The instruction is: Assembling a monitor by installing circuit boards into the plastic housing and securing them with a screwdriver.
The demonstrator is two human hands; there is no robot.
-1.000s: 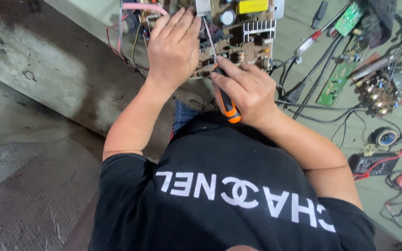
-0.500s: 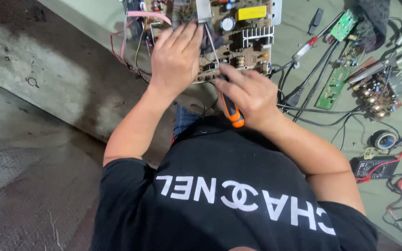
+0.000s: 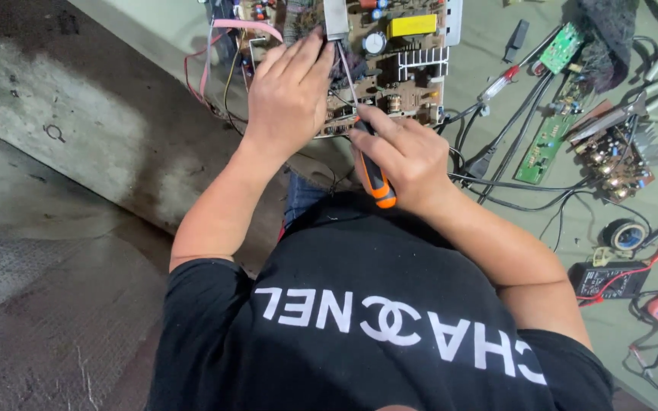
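The left hand (image 3: 287,95) lies open-fingered on the brown circuit board (image 3: 390,61) at the bench edge, a stiff, light, fragile thing best steadied by its edges, while the right hand (image 3: 409,156) grips an orange-handled screwdriver (image 3: 371,171) against it.

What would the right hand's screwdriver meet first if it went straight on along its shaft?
The right hand points the screwdriver up the circuit board. Straight on, its shaft probably meets the grey metal part near the board's top edge, beside the left hand; depth is unclear.
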